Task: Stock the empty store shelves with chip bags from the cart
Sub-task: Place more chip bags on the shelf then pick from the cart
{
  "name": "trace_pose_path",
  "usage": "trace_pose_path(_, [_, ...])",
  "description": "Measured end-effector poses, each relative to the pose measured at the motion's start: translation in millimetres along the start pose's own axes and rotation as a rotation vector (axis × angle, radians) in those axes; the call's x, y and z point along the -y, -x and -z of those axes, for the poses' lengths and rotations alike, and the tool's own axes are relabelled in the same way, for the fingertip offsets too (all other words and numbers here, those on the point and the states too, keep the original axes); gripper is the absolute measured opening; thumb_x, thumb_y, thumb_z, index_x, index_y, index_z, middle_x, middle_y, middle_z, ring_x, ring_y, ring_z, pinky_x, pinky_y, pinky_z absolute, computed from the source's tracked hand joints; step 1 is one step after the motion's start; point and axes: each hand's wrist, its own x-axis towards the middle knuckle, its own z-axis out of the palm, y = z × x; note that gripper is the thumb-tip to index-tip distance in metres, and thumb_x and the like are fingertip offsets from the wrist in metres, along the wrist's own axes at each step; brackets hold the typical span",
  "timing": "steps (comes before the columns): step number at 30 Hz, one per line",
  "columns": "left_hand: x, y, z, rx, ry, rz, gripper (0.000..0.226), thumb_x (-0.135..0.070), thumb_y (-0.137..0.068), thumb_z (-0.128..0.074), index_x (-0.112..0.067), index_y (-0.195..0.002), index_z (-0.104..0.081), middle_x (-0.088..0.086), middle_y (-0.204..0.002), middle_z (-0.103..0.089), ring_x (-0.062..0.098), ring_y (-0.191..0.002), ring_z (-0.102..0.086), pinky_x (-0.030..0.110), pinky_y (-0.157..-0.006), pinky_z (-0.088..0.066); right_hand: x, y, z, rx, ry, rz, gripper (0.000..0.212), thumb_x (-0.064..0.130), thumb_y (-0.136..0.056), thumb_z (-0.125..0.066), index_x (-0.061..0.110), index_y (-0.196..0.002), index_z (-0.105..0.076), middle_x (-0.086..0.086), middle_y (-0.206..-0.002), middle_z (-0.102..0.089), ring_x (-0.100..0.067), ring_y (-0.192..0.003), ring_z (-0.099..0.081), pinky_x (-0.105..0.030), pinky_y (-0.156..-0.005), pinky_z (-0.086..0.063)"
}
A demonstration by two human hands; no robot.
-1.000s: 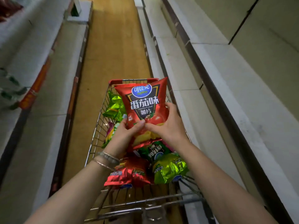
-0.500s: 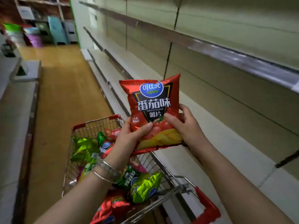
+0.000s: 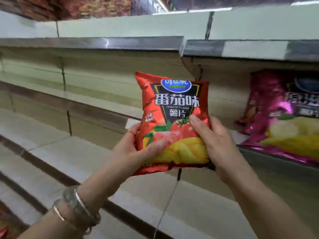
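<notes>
The tomato-flavour chip bag (image 3: 174,121) has risen from the cart (now out of view) to shelf height. The left hand (image 3: 133,150) and the right hand (image 3: 217,144) grip its lower corners, with thumbs pressed on the front. A purple chip bag (image 3: 283,118) already stands on the shelf (image 3: 259,155) just to the right, so I judge placing comes next.

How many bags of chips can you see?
2. A red tomato chip bag is held by the left hand and right hand; a purple chip bag stands on the shelf at right. Blurry red packs top left might be more.
</notes>
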Motion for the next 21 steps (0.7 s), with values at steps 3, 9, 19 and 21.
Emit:
trace_pose_path(3, [-8,-17,-45,0.070,0.028,0.007,0.084,-0.044,-0.046,-0.083,-0.025,-0.121,-0.051,-0.004,-0.100,-0.074,0.014,-0.086,-0.072,0.028,-0.070,-0.058,5,-8,49,-0.093,0.095,-0.011,0.044,0.059,-0.071,-0.061,0.020,-0.091,-0.067,0.003,-0.092,-0.073,-0.016,-0.090,-0.068,-0.044,-0.090,-0.052])
trace_pose_path(9, [-34,-72,-80,0.241,-0.185,0.084,0.065,-0.051,-0.057,-0.081,-0.014,-0.109,-0.066,0.004,-0.095,-0.075,0.019,-0.082,-0.072,0.030,-0.073,-0.058,12,-49,85,-0.165,0.207,-0.171,0.071,0.061,-0.083,-0.050,0.002,-0.119,-0.059,-0.015,-0.117,-0.063,-0.030,-0.109,-0.059,-0.042,-0.101,-0.043])
trace_pose_path(19, [-34,-194,-85,0.305,-0.274,0.215,0.033,-0.039,-0.080,-0.069,-0.011,-0.094,-0.061,0.005,-0.080,-0.070,0.017,-0.064,-0.066,0.029,-0.060,-0.058,15,-130,74,-0.384,0.022,-0.301,0.040,0.018,-0.104,-0.028,0.001,-0.137,-0.042,-0.015,-0.143,-0.043,-0.027,-0.131,-0.041,-0.027,-0.096,-0.035])
trace_pose_path(21, [-28,-212,-90,0.375,-0.254,0.215,0.028,-0.033,-0.083,-0.068,-0.010,-0.098,-0.061,0.007,-0.089,-0.070,0.019,-0.073,-0.066,0.032,-0.071,-0.057,15,-142,68,-0.464,0.252,-0.289,0.038,0.007,-0.102,-0.027,-0.002,-0.136,-0.042,-0.018,-0.144,-0.041,-0.029,-0.132,-0.040,-0.027,-0.099,-0.033])
